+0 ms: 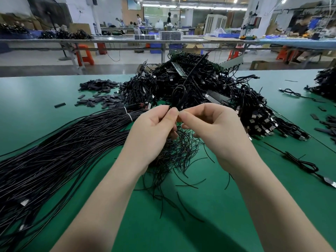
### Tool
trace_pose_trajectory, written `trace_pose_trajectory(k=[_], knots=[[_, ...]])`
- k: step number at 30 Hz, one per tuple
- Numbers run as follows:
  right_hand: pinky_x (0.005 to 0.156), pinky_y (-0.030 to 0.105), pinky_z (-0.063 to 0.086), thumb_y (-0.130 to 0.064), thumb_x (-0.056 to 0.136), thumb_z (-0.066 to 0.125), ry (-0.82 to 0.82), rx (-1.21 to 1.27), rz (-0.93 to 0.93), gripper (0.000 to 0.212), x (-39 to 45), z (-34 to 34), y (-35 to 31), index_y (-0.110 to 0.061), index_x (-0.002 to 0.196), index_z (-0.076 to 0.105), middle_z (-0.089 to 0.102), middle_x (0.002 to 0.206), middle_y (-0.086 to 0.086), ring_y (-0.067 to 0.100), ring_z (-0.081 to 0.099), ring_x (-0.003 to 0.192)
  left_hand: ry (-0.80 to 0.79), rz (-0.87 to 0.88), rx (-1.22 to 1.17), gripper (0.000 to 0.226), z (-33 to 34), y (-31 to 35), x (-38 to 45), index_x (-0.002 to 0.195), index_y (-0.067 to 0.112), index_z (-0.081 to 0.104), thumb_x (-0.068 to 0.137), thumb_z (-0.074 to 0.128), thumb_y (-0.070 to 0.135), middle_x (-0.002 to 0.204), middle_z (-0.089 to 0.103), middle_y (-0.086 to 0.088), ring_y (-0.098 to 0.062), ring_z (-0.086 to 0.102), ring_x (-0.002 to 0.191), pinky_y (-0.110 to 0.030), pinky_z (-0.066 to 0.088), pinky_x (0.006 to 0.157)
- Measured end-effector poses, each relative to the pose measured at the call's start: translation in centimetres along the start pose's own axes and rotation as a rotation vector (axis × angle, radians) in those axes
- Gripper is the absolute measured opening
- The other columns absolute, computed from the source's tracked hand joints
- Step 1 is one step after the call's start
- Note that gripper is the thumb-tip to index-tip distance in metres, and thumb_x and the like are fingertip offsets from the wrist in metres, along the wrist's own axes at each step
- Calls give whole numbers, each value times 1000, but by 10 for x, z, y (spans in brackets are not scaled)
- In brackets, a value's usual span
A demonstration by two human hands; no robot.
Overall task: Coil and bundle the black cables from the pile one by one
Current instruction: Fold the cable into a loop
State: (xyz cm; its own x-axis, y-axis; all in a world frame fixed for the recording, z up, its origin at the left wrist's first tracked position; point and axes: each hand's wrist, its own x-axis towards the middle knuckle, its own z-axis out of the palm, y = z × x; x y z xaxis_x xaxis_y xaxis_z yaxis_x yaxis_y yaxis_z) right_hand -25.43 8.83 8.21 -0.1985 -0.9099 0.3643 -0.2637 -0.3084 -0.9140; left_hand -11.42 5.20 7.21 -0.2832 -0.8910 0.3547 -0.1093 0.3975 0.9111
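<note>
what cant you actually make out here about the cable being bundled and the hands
Head view only:
- Where the coiled cable is pinched: hidden behind the left hand and right hand.
- Whether a tie is on it: too small.
- The straight cable bundle's near end: cut off by the left edge.

Black cables [54,157]; green table [236,206]; white ties [130,116]; dark grey sleeves [101,86]; orange stools [84,55].
</note>
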Motion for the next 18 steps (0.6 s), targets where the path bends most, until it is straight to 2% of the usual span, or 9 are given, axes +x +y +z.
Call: trace_pose_trajectory(k=[3,7,10,12,15,18], knots=[[57,17,47,-19,81,75,-27,82,36,4,0,-1,1,-15,79,75,73,72,2,7,63,65,12,37,60,29,-1,0,0,78,14,64,99,50,29,65,56,9,-5,58,62,-33,52,71],[56,19,47,-18,76,79,-26,186,77,10,1,-5,1,-11,82,75,73,74,8,11,64,65,29,101,154,34,-1,3,-2,67,28,58,100,49,25,65,58,3,-7,61,62,-22,49,67],[59,21,50,-15,77,79,13,171,-2,5,0,-1,1,-14,79,75,72,70,3,10,62,64,57,130,177,35,-2,5,-3,64,30,57,98,50,30,65,59,3,-9,63,62,-24,49,66],[61,21,51,-13,79,78,70,71,-110,6,-1,4,0,-17,78,74,72,69,-2,7,62,63,49,81,118,32,-4,7,-2,66,23,62,95,51,33,63,59,6,-9,63,59,-32,52,71],[62,18,48,-12,81,76,139,-201,-298,6,-4,10,1,-16,78,73,69,70,-7,3,63,67,25,-30,55,36,-8,5,0,74,10,65,87,50,41,62,59,3,-14,62,58,-42,50,75],[67,28,48,-7,81,74,155,-452,-425,5,-5,14,4,-10,78,72,65,75,0,10,58,72,19,-98,79,35,-12,4,0,67,14,67,90,56,37,57,60,3,-14,61,52,-35,46,68]])
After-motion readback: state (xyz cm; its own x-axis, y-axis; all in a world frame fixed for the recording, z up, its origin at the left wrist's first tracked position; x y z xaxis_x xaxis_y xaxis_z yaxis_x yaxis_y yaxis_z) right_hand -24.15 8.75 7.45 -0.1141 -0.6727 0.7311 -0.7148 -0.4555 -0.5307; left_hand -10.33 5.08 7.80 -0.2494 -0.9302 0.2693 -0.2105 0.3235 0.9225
